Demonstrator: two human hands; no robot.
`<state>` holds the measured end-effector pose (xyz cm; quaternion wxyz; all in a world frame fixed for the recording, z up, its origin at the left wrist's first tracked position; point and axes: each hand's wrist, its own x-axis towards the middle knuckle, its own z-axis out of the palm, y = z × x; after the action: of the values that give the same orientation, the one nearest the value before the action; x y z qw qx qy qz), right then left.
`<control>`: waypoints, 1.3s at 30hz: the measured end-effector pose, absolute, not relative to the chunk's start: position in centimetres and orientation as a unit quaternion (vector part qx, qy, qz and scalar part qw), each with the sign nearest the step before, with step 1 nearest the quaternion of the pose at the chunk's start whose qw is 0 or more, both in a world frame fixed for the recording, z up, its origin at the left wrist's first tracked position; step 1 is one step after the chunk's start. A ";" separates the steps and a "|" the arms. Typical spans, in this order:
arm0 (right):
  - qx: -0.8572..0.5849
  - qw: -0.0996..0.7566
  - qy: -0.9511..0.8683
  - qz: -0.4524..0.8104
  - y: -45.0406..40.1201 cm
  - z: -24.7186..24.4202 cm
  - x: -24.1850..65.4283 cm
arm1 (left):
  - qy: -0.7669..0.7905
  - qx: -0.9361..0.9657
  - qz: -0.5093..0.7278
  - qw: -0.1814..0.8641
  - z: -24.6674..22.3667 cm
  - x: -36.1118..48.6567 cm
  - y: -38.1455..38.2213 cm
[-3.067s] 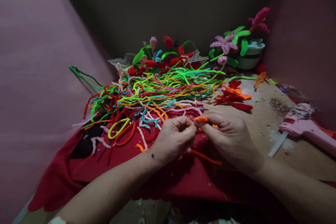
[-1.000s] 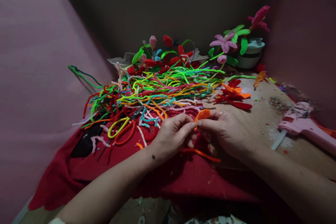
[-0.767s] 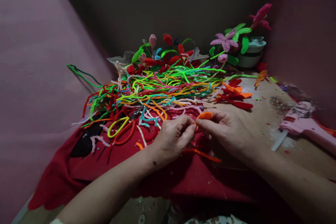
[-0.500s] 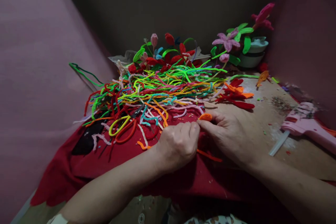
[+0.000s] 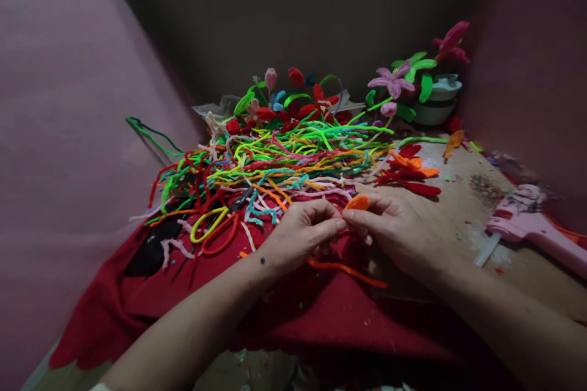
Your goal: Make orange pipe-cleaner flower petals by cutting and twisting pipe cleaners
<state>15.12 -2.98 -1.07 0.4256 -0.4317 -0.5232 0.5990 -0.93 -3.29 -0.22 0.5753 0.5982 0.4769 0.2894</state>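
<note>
My right hand [image 5: 397,229] pinches an orange pipe-cleaner petal [image 5: 358,203], which stands up above its thumb and fingertips. Close against it, my left hand [image 5: 305,229] is closed in a pinch at the petal's lower end, thumb and forefinger together. The exact spot they grip is partly hidden by the fingers. Below both hands a loose orange pipe cleaner [image 5: 351,272] stretches across the red cloth [image 5: 293,311]; whether it joins the petal I cannot tell. Red and orange petals [image 5: 408,171] lie just beyond my right hand.
A heap of coloured pipe cleaners [image 5: 293,156] spreads behind my hands. Scissors [image 5: 220,231] with yellow and red handles lie at its left front. To the right rests a pink glue gun [image 5: 527,220]. Finished pipe-cleaner flowers [image 5: 392,82] stand at the back beside a pale pot [image 5: 435,107].
My left hand has turned from a fist with knuckles up into a thumb-and-forefinger pinch. More of the loose orange pipe cleaner now shows below it. The view has shifted slightly.
</note>
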 end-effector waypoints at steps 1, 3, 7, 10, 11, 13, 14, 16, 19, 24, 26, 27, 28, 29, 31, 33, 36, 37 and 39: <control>-0.428 0.434 -0.525 0.594 -2.9 -1.1 15.2 | 0.482 0.594 0.296 0.572 -0.3 -0.9 -3.3; -0.394 0.455 -0.507 0.617 -2.8 -1.3 15.2 | 0.485 0.578 0.314 0.576 -0.4 -0.8 -3.5; -0.338 0.439 -0.448 0.702 -2.9 -1.9 15.0 | 0.482 0.539 0.342 0.600 -0.5 -0.4 -3.8; -0.339 0.416 -0.445 0.717 -3.4 -2.0 14.8 | 0.499 0.553 0.318 0.586 -0.4 -0.4 -3.9; -0.350 0.419 -0.446 0.709 -3.5 -1.8 14.7 | 0.507 0.566 0.324 0.563 -0.4 -0.4 -3.9; -0.386 0.421 -0.453 0.685 -3.6 -1.6 14.8 | 0.512 0.587 0.370 0.507 -0.4 -0.6 -3.6; -0.404 0.413 -0.463 0.672 -3.6 -1.4 14.8 | 0.506 0.592 0.394 0.488 -0.3 -0.7 -3.5; -0.425 0.389 -0.501 0.646 -3.6 -1.3 14.8 | 0.486 0.594 0.417 0.487 -0.4 -0.8 -3.3; -0.429 0.373 -0.564 0.599 -3.6 -1.4 14.8 | 0.470 0.601 0.418 0.493 -0.5 -0.5 -3.2; -0.461 0.379 -0.648 0.473 -3.7 -2.0 14.6 | 0.486 0.632 0.434 0.420 -1.3 -0.1 -3.6; -0.474 0.379 -0.680 0.412 -3.8 -2.1 14.5 | 0.485 0.648 0.436 0.394 -1.7 0.0 -3.8; -0.480 0.378 -0.690 0.389 -3.9 -2.1 14.4 | 0.484 0.653 0.439 0.383 -1.9 0.1 -3.9; -0.484 0.376 -0.697 0.371 -4.0 -2.1 14.4 | 0.483 0.655 0.442 0.377 -2.1 0.1 -4.0; -0.488 0.375 -0.703 0.356 -4.0 -2.2 14.3 | 0.483 0.654 0.444 0.376 -2.3 0.2 -4.0; -0.493 0.375 -0.715 0.325 -4.2 -2.3 14.3 | 0.480 0.647 0.445 0.391 -2.5 0.3 -4.1; -0.494 0.379 -0.730 0.281 -4.2 -2.5 14.2 | 0.473 0.647 0.442 0.403 -2.6 0.4 -4.1; -0.496 0.391 -0.737 0.241 -4.3 -2.6 14.1 | 0.474 0.663 0.439 0.378 -2.6 0.4 -4.1; -0.499 0.393 -0.728 0.257 -4.3 -2.6 14.1 | 0.477 0.665 0.438 0.373 -2.6 0.3 -4.0; -0.502 0.393 -0.691 0.341 -4.3 -2.3 14.1 | 0.481 0.652 0.435 0.393 -2.4 0.4 -4.0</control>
<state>14.07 -4.26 -2.31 0.3930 -0.5019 -0.6907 0.3414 0.35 -3.97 -2.38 0.3926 0.6521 0.4808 0.4353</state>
